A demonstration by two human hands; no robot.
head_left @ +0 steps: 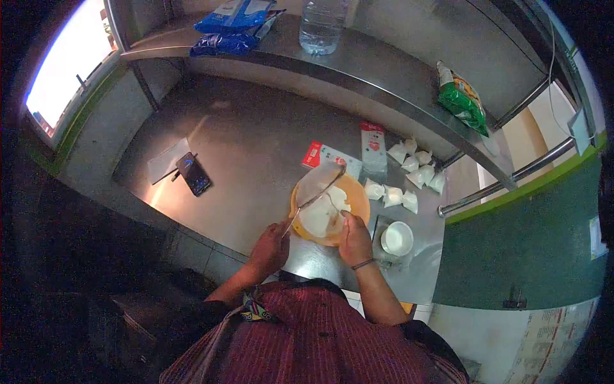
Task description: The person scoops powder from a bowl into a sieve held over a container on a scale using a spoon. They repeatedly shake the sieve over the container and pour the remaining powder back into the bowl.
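My left hand is closed round the handle of a sieve, which is tilted over an orange bowl. White powder lies in the bowl, below the mesh. In my right hand, at the bowl's right front rim, is a thin metal utensil that reaches in over the powder. Its far end is too small to make out. Right of this hand, a white cup stands on a dark flat square, perhaps a scale.
Behind the bowl lie red-and-white packets. Several tied bags of white powder sit to the right. A phone and paper lie at left. The overhead shelf holds blue packets, a water bottle and a green packet.
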